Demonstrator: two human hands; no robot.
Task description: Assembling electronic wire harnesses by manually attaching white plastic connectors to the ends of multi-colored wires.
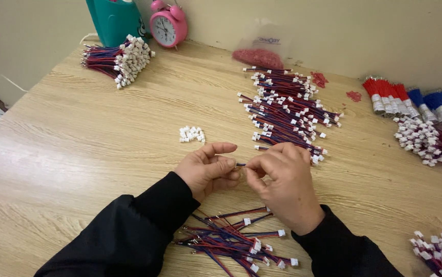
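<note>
Both hands (208, 169) (282, 179) pinch one thin wire (240, 164).

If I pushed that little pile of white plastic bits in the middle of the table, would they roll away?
Probably not far. The white plastic bits look blocky, not round, so they would likely slide and scatter rather than roll. They seem tiny and loose, so they are probably very light and one nudge might spread them over the smooth wooden table. They could be fiddly to pinch.
</note>
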